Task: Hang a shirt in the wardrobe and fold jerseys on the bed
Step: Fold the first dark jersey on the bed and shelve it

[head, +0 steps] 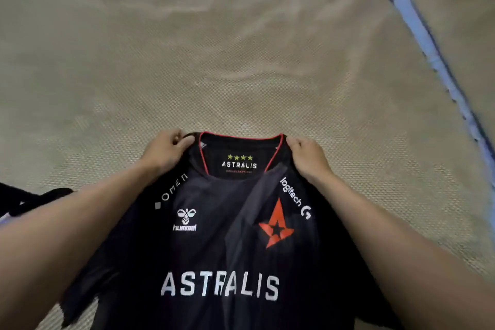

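Left hand (164, 151), right hand (308, 157), both pinching jersey (222, 236) shoulders

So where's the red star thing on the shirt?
In the head view the red star logo sits on the black jersey, right of centre, below the right hand.

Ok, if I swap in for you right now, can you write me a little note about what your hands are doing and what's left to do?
Left hand: pinching the jersey's shoulder beside the collar.
Right hand: pinching the other shoulder.
Jersey: black, front side up, held out over the beige bedspread; not folded yet.
Another dark garment lies at the left edge.
Done: nothing folded that I can see.
Left: lay this jersey flat and fold it. The wardrobe is out of view, so I can't tell about the shirt.
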